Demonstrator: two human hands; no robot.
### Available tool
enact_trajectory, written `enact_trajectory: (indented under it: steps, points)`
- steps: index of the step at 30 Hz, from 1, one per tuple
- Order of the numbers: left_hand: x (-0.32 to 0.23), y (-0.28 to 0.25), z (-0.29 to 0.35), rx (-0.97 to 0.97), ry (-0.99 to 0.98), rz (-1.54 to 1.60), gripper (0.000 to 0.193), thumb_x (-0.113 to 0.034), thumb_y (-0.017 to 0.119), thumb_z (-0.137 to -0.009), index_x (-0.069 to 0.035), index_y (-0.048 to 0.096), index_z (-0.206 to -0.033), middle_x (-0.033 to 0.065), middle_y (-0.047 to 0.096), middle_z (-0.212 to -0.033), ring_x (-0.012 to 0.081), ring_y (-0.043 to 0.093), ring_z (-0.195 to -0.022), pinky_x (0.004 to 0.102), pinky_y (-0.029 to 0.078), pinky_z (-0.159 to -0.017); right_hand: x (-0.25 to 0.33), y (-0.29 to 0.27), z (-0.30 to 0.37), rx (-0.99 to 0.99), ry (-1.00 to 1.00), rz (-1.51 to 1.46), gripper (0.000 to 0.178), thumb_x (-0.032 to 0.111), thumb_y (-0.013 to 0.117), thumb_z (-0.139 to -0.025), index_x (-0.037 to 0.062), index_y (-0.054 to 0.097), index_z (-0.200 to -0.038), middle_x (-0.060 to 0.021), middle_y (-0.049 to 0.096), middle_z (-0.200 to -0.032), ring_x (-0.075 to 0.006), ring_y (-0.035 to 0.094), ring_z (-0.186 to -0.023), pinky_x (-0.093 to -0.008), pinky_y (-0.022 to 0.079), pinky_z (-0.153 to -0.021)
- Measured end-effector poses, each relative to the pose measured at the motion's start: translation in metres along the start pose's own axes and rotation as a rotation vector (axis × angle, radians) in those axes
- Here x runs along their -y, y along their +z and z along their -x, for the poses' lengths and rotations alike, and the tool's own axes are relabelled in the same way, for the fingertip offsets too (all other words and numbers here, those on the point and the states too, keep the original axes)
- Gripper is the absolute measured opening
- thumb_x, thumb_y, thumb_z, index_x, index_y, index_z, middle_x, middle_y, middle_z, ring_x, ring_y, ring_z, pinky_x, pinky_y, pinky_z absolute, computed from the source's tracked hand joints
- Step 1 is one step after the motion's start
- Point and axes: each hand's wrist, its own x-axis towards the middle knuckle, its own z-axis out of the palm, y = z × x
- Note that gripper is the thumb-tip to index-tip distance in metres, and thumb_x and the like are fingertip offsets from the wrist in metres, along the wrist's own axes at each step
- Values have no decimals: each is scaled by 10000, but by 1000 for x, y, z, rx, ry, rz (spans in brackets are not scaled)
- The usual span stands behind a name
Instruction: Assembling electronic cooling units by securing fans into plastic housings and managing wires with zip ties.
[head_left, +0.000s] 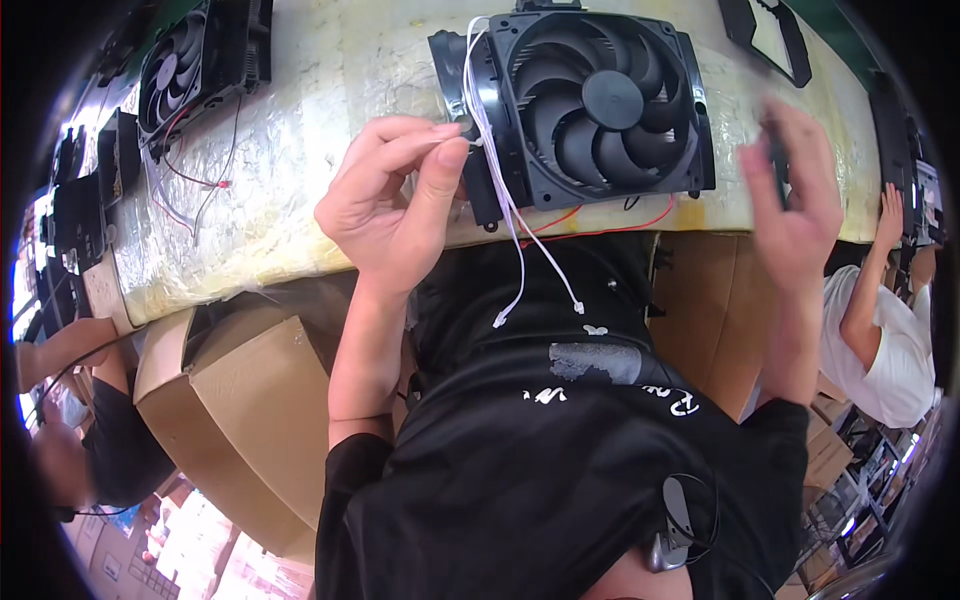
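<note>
Because the two plugs (500, 320) hang past the front edge of the surface (300, 130), just before your shirt (560, 450), leaning in could snag them and tug the white leads (503, 190). A sharp pull would likely load the joints at the other end. The box (260, 410) stands below the edge at your left; a small part dropped near there could fall out of reach.

Next, check the red wire (640, 222). It bows out along the near side of the fan (613, 100). If the unit is turned or slid, the wire could be trapped beneath its housing.

Your left hand (390, 205) is beside the unit's left side, thumb and forefinger pinching what appears to be a thin white lead. Excess pressure or a twist may kink it; too light a grip may let it slip.

Your right hand (800, 205) is apart from the unit, to its right. Its grip is closed about a dark item (778, 165), too blurred to identify. A hurried swing toward the fan could strike the blades or catch a lead.

Farther off, the frame (800, 62) lies near the surface's far right. A wide reach could knock it.
</note>
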Motion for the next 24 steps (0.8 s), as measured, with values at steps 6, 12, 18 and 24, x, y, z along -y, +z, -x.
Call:
enact_trajectory:
  steps: [6, 12, 18, 24]
  points:
    - [-4, -4, 2, -37, -114, 57, 98, 63, 689, -861, 63, 697, -959, 106, 622, -895, 99, 578, -621, 202, 462, -525, 83, 16, -43, 479, -300, 286, 668, -109, 651, -624, 102, 633, -1258, -97, 571, -1103, -290, 568, -967, -383, 444, -846]
    - [-4, -4, 3, -15, -96, 93, 91, 73, 689, -858, 65, 697, -948, 104, 622, -897, 94, 579, -645, 199, 455, -527, 99, 21, -44, 521, -350, 473, 659, -69, 638, -625, 77, 617, -1267, -98, 572, -1063, -266, 570, -954, -378, 429, -827]
    - [-4, -6, 4, -2, -34, 0, 91, 64, 705, -850, 69, 695, -940, 101, 637, -879, 95, 582, -641, 202, 460, -529, 111, 24, -45, 576, -373, 584, 556, -14, 633, -665, 82, 647, -1212, -74, 581, -938, -247, 581, -838, -359, 463, -743]
    - [-14, -8, -5, -251, -430, 440, 125, -38, 670, -915, 76, 667, -966, 108, 644, -883, 123, 578, -551, 231, 460, -487, 111, 24, -39, 616, -387, 631, 565, -14, 637, -659, 105, 662, -1211, -65, 588, -815, -247, 581, -703, -361, 481, -618]
